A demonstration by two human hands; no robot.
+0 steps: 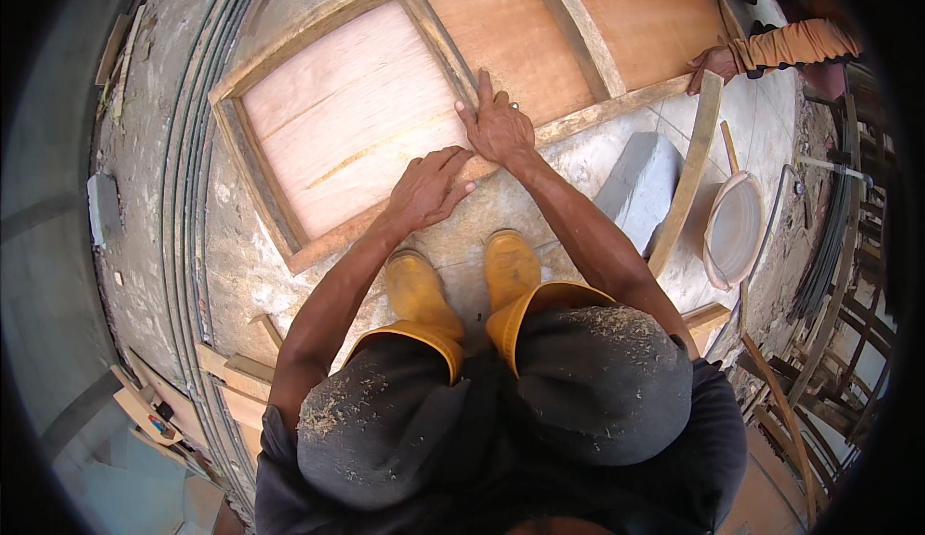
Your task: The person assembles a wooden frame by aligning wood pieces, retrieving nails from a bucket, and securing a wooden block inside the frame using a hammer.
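Note:
A wooden frame (352, 233) with crosspieces and thin plywood panels (347, 121) lies in front of my boots. The nearest panel is pale pink; the farther ones are more orange. My left hand (425, 190) is curled over the near rail, fingers on the inner side and thumb on the outer. Just to its right, my right hand (501, 130) lies with fingers spread where a crosspiece (436, 39) meets that rail. Its index finger points along the crosspiece, and the thumb reaches onto the pink panel. At the far right corner, another person's hand (713, 65) touches the frame.
To the right are a grey block (640, 188), a leaning wooden strip (692, 169) and a pale bucket (734, 232). Long thin rods (183, 188) run along the left floor. My yellow boots (421, 289) stand close to the frame. Wood scraps (236, 381) lie behind on the left.

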